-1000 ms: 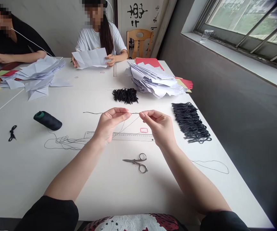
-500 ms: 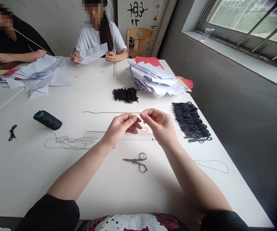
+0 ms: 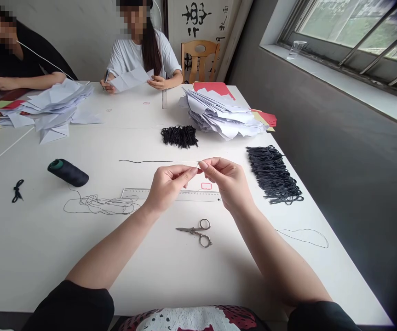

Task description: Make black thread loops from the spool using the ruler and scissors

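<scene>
My left hand (image 3: 168, 187) and my right hand (image 3: 231, 184) meet over the middle of the white table (image 3: 143, 271), thumbs pinched against forefingers. A fine thread (image 3: 197, 164) shows in the small gap between the fingertips; most of it is hidden by the fingers. Just beyond them a dark cord (image 3: 157, 161) runs leftward along the tabletop. Under the hands lies a clear ruler (image 3: 143, 191), partly covered by my left hand. Small metal scissors (image 3: 194, 230) rest nearer to me, blades slightly apart, pointing left.
To the left lie a black thread spool (image 3: 71, 174), tangled loose thread (image 3: 98, 204) and a small black knotted loop (image 3: 18, 191). Black cord bundles (image 3: 180, 136) and looped cords (image 3: 274, 174) sit beyond and right. Papers (image 3: 219, 112) are heaped farther back. Two people sit opposite, handling paper.
My fingertips have come closer together, and my left fingers have closed more tightly into the pinch. Across the table, the person in white has lowered the paper slightly.
</scene>
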Demonstrator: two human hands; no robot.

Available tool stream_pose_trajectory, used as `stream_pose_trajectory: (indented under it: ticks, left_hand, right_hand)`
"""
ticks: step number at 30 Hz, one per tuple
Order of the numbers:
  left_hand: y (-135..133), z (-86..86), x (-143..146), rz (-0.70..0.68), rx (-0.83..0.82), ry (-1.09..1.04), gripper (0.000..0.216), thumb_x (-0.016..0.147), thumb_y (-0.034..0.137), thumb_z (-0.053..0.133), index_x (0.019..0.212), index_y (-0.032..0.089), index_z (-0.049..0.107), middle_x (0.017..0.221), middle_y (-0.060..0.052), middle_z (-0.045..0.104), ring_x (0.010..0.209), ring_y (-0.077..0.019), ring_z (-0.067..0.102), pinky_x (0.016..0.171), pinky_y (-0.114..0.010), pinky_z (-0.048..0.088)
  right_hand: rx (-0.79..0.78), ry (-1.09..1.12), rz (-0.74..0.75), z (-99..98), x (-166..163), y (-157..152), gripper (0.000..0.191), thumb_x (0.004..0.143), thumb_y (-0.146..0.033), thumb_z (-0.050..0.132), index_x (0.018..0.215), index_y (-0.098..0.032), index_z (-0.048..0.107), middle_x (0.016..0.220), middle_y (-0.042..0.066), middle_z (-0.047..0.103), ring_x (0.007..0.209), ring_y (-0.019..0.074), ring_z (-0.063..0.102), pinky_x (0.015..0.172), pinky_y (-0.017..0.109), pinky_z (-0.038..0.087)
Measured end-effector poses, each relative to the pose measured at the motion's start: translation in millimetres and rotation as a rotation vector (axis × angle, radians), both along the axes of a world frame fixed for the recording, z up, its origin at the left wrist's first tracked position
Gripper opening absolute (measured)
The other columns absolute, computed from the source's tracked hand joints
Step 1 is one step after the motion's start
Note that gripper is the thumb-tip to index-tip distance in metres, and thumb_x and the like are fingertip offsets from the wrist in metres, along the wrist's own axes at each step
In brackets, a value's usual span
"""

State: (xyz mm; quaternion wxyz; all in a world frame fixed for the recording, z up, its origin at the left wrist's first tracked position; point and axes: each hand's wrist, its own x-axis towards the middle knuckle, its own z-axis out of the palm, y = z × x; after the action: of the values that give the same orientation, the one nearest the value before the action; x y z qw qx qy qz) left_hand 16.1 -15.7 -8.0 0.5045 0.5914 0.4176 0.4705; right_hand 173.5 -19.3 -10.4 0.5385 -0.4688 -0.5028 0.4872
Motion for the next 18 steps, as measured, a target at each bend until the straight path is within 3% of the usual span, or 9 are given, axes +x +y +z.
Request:
stream_pose_trajectory:
  ticks: [4, 13, 18]
  left_hand:
    - [-1.0, -0.2, 0.0, -0.012, 0.007, 0.04, 0.027, 0.082, 0.044, 0.067, 0.07, 0.022, 0.076, 0.051, 0.003, 0.039, 0.053, -0.0117, 0.034, 0.053, -0.029, 0.03]
    - [-0.1, -4.6, -1.2, 0.034, 0.062, 0.014, 0.022, 0.083, 0.04, 0.067, 0.076, 0.022, 0.077, 0.076, -0.004, 0.069, 0.073, -0.0184, 0.059, 0.063, -0.029, 0.043]
    - [0.0, -4.4, -1.3, 0.068, 0.098, 0.044, 0.023, 0.082, 0.041, 0.067, 0.074, 0.022, 0.077, 0.074, -0.004, 0.068, 0.068, -0.0165, 0.056, 0.06, -0.028, 0.04]
  right_hand:
    - [-0.024, 0.042, 0.014, -2.0, 0.2, 1.0, 0.03, 0.073, -0.046, 0.078, 0.077, -0.017, 0.07, 0.07, 0.001, 0.062, 0.06, 0.0081, 0.043, 0.053, 0.022, 0.034]
    - [-0.052, 0.026, 0.092, 1.1, 0.2, -1.6, 0.033, 0.083, -0.05, 0.066, 0.098, -0.021, 0.074, 0.087, 0.004, 0.066, 0.072, 0.0103, 0.053, 0.059, 0.022, 0.041]
    - [0.018, 0.003, 0.114, 0.7, -3.3, -3.7, 0.031, 0.082, -0.047, 0.069, 0.091, -0.018, 0.075, 0.085, 0.006, 0.069, 0.075, 0.0127, 0.061, 0.064, 0.024, 0.049]
